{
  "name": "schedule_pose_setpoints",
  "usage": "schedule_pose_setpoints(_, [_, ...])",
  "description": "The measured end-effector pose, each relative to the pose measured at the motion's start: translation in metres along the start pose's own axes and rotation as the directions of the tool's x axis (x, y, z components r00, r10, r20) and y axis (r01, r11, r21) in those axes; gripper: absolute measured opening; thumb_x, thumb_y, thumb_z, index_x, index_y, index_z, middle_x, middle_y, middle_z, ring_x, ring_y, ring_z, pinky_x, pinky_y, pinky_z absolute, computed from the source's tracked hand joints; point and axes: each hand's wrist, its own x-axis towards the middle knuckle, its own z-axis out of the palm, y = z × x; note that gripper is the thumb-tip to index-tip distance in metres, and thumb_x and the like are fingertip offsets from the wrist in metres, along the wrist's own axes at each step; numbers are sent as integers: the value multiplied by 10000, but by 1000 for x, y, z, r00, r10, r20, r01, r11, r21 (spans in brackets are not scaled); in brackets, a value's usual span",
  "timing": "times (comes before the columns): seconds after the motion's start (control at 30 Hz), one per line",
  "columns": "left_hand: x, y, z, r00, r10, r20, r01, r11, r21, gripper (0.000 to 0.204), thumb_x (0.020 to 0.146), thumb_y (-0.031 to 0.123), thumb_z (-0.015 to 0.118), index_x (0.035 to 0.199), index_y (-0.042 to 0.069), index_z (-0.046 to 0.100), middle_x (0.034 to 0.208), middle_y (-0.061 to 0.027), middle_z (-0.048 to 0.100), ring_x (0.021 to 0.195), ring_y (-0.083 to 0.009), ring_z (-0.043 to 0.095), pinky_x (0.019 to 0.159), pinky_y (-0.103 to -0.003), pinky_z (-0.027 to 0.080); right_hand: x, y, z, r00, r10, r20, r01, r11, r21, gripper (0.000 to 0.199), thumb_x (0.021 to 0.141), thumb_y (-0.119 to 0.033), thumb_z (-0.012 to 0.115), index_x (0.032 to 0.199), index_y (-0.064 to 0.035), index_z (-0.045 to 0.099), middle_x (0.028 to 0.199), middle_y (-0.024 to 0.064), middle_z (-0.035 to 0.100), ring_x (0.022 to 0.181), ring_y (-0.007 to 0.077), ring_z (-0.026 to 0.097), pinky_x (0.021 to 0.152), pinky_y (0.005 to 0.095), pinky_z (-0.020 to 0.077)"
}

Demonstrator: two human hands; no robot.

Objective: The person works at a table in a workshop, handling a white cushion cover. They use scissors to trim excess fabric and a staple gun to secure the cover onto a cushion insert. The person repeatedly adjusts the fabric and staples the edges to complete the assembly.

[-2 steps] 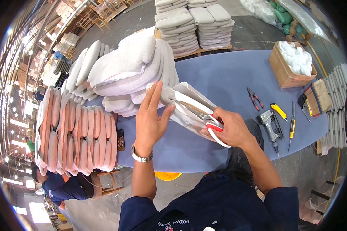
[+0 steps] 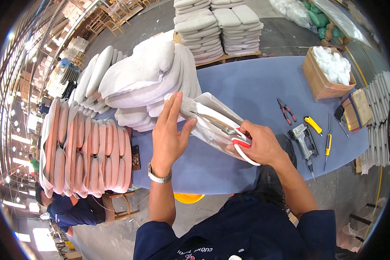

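My right hand (image 2: 264, 145) grips scissors (image 2: 242, 143) with red and white handles. Their metal blades point left, into the open side of a pale grey fabric-covered cushion piece (image 2: 212, 138) that is held on edge above the table. A brownish inner layer shows between its fabric edges. My left hand (image 2: 170, 130) is stretched out flat against the left end of this piece, fingers straight and thumb apart, close to the blade tips. Beside that hand, to the far left, rises a pile of grey cushions (image 2: 138, 71). Exactly where the blades meet the fabric is hard to make out.
On the blue table (image 2: 247, 86) to the right lie pliers (image 2: 286, 110), a staple gun (image 2: 304, 145), a yellow cutter (image 2: 313, 125) and a yellow-handled screwdriver (image 2: 328, 145). A carton of white stuffing (image 2: 320, 80) stands behind. Salmon-coloured cushions (image 2: 89, 151) stand left; a person (image 2: 78, 210) sits beyond.
The scissor handles have shifted very slightly in my right hand. My left hand and the cushion piece look the same.
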Motion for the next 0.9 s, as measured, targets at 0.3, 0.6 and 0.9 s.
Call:
schedule_pose_setpoints(0.3, [-1, -3, 4, 1000, -11, -25, 11, 1000, 0, 755, 881, 191, 793, 1541, 61, 451, 1541, -201, 504, 1396, -424, 501, 1089, -447, 479, 4, -4, -9, 1000, 4, 18, -3, 997, -74, 530, 825, -484, 829, 897, -19, 585, 817, 185, 674, 746, 400, 670, 665, 469, 494])
schedule_pose_setpoints(0.6, [-2, 0, 4, 1000, 9, -26, -10, 1000, -11, 763, 879, 207, 797, 1546, 72, 450, 1551, -187, 499, 1406, -431, 487, 1108, -464, 463, 8, -6, -1, 999, 34, 34, -34, 999, 1, 581, 797, -527, 850, 904, -17, 593, 816, 188, 680, 754, 396, 679, 677, 461, 509])
schedule_pose_setpoints(0.9, [-4, 6, 3, 998, -57, 1, 57, 998, 10, 771, 877, 203, 795, 1555, 92, 445, 1563, -183, 488, 1409, -440, 484, 1105, -470, 466, 18, 2, 5, 998, 1, 69, -2, 1000, 27, 634, 790, -601, 825, 930, -24, 603, 847, 182, 684, 774, 383, 681, 696, 460, 508])
